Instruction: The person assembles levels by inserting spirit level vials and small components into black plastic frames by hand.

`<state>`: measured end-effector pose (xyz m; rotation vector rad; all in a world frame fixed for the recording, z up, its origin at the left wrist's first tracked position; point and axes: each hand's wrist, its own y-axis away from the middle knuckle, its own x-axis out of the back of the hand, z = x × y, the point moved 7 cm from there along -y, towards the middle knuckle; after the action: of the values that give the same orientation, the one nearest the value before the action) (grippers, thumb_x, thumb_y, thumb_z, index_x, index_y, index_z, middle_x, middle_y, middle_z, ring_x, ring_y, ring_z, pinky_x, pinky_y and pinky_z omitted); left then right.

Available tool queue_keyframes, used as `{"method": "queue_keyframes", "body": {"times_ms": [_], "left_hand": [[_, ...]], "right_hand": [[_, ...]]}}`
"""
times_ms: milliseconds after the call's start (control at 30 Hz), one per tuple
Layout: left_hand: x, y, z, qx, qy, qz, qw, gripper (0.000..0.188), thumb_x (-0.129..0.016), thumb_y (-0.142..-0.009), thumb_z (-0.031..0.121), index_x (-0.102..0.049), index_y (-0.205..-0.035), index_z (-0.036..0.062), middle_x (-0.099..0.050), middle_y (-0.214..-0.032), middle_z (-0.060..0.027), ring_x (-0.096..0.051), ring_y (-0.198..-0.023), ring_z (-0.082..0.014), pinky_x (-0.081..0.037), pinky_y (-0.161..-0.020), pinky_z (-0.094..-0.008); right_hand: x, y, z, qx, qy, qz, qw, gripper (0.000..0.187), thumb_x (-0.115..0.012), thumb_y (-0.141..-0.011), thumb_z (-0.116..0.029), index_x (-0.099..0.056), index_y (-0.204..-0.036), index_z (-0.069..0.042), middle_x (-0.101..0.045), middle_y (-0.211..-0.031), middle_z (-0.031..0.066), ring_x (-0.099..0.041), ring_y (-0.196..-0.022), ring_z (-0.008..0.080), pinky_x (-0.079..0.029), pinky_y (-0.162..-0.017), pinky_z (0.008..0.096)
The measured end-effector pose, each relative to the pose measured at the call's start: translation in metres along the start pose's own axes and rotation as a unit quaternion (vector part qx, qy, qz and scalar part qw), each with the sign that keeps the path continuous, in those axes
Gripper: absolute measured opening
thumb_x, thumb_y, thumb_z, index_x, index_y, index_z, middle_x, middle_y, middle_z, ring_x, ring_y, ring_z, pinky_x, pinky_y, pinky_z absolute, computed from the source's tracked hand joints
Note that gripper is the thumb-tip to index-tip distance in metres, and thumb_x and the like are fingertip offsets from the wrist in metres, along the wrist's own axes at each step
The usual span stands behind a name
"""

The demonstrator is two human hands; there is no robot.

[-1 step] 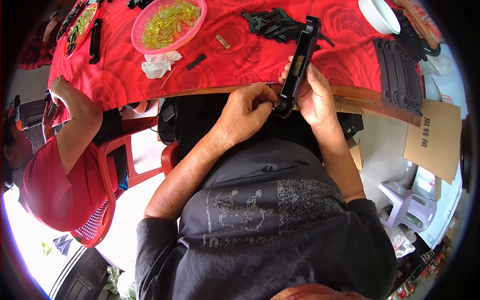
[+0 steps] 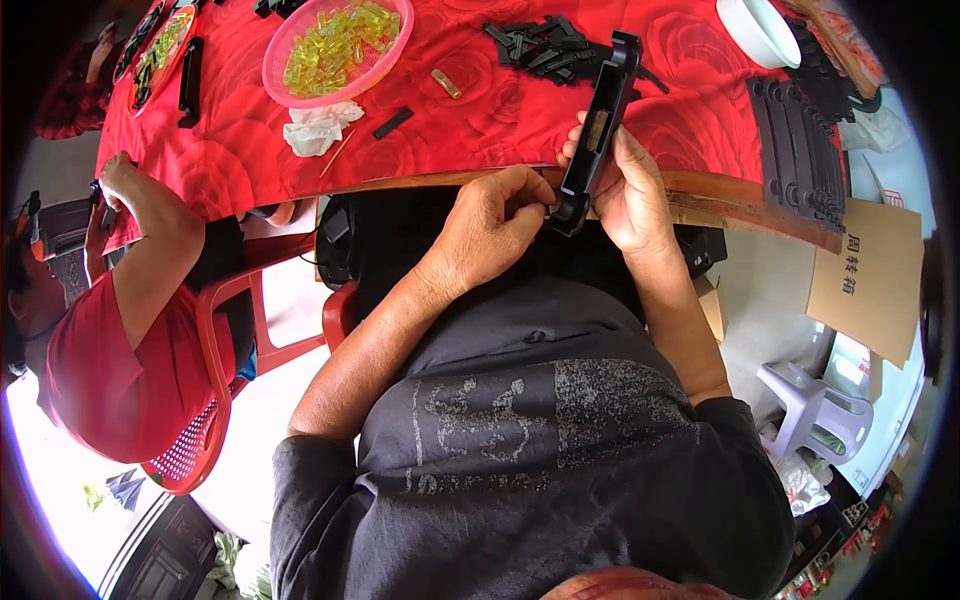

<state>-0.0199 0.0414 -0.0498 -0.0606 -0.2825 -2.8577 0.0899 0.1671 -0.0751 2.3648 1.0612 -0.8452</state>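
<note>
My right hand (image 2: 642, 200) holds a long black plastic housing (image 2: 609, 88) upright at a slant over the table's near edge. A yellowish clear insert (image 2: 597, 131) sits in the slot along its middle. Close by its lower end, my left hand (image 2: 490, 228) has thumb and forefinger pinched together; what they hold, if anything, is hidden. Beyond the hands lies a heap of small black plastic strips (image 2: 545, 48). One single strip (image 2: 393, 123) and one clear yellowish vial (image 2: 446, 84) lie apart on the red cloth.
A pink basket (image 2: 268, 78) of yellow vials and a crumpled white tissue (image 2: 315, 130) are on the red-covered table (image 2: 450, 140). A white bowl (image 2: 750, 30) and several black housings (image 2: 800, 150) lie at right. To the left, a person in red (image 2: 130, 370) sits working.
</note>
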Motion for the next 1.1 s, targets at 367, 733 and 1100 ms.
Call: {"method": "queue_keyframes", "body": {"times_ms": [367, 733, 1100], "left_hand": [[-0.0035, 0.0004, -0.0067, 0.003, 0.002, -0.01, 1.0, 0.016, -0.059, -0.083, 0.001, -0.066, -0.097, -0.0033, -0.069, -0.081, -0.0103, -0.065, -0.071, -0.0138, -0.052, -0.068, -0.0298], [-0.0052, 0.0018, -0.0044, 0.008, -0.001, -0.026, 1.0, 0.017, -0.054, -0.089, -0.001, -0.062, -0.103, -0.0036, -0.062, -0.085, -0.0026, -0.058, -0.071, -0.0076, -0.049, -0.066, -0.0229], [-0.0017, 0.0011, 0.0018, -0.006, 0.035, 0.016, 0.999, 0.015, -0.056, -0.085, -0.002, -0.065, -0.097, -0.0032, -0.069, -0.082, -0.0089, -0.064, -0.076, -0.0112, -0.052, -0.071, -0.0275]], "right_hand": [[-0.0002, 0.0011, -0.0004, 0.0, -0.013, 0.0, 1.0, 0.045, -0.051, -0.106, -0.029, -0.051, -0.135, 0.005, -0.066, -0.116, 0.0145, -0.067, -0.105, 0.0248, -0.055, -0.098, 0.0413], [-0.0021, -0.0004, -0.0001, 0.004, -0.001, -0.018, 1.0, 0.044, -0.051, -0.105, -0.03, -0.053, -0.134, 0.004, -0.067, -0.116, 0.0145, -0.067, -0.105, 0.0243, -0.054, -0.097, 0.0404], [-0.0015, 0.0001, -0.0008, 0.006, 0.013, -0.011, 1.0, 0.046, -0.052, -0.105, -0.031, -0.052, -0.135, 0.004, -0.067, -0.117, 0.0144, -0.067, -0.106, 0.0243, -0.053, -0.098, 0.0381]]}}
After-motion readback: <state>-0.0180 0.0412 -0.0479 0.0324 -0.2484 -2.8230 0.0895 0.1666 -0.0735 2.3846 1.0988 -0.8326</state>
